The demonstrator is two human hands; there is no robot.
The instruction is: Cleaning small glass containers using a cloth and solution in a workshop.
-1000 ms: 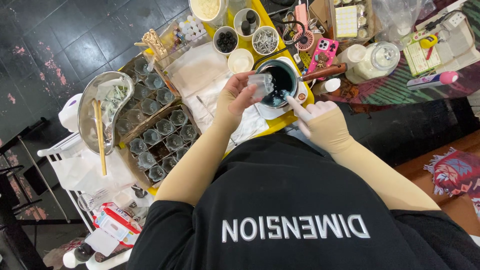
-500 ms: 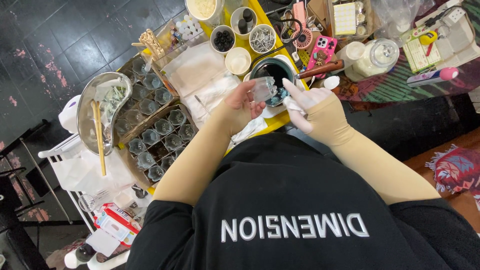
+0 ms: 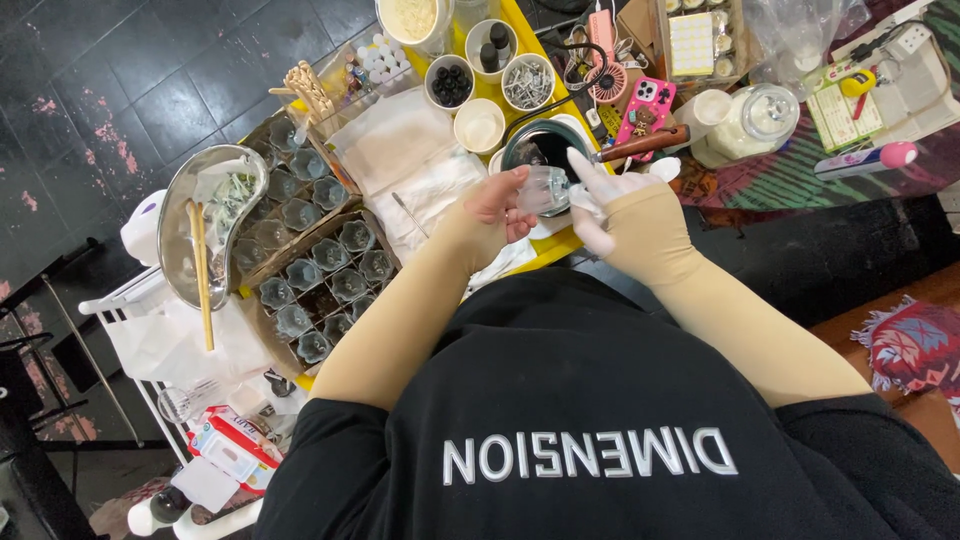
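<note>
The small clear glass cup [image 3: 545, 190] sits pinched in my left hand [image 3: 497, 205] above the dark pot [image 3: 545, 150], steadied so my gloved right hand [image 3: 610, 200], fingers closed on its rim, can work inside.

I note yellow table [image 3: 556, 247], pink phone case [image 3: 648, 104], black pot [image 3: 541, 147] with brown handle, beige sleeves (both arms), clear glass cup [image 3: 545, 190], silver bowl [image 3: 205, 225], black floor [image 3: 120, 90] with pink flecks.
</note>
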